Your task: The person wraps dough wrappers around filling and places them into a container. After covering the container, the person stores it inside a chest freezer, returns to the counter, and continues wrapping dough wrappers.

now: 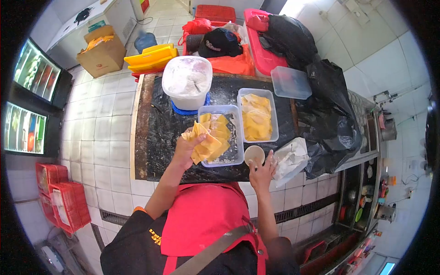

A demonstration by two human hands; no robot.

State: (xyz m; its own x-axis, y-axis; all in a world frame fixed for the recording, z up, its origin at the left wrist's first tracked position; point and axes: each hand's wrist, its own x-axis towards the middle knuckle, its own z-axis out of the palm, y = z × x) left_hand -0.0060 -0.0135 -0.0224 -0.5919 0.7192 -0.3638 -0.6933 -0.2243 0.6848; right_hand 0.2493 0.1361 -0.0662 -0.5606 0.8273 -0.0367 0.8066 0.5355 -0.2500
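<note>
My left hand (184, 152) is closed on a fanned stack of thin yellow dough wrappers (206, 149), held over the left edge of a clear plastic container (238, 153). More yellow wrappers (220, 126) lie inside that container, dusted with white powder. At the table's front edge, my right hand (261, 174) has its thumb and fingers about the near side of a small pale round bowl (254, 156). Right of the first container is a second clear container (275, 121), filled with yellow wrappers (256, 120). Behind them stands a white tub (185, 97) of white powder.
Black plastic (330, 119) covers the right side of the table. A crumpled white bag (292, 158) lies right of the bowl. A lidless-looking clear box (291, 82), a black cap (220, 42) and yellow trays (151, 58) are farther back. Red crates (68, 206) stand on the left floor.
</note>
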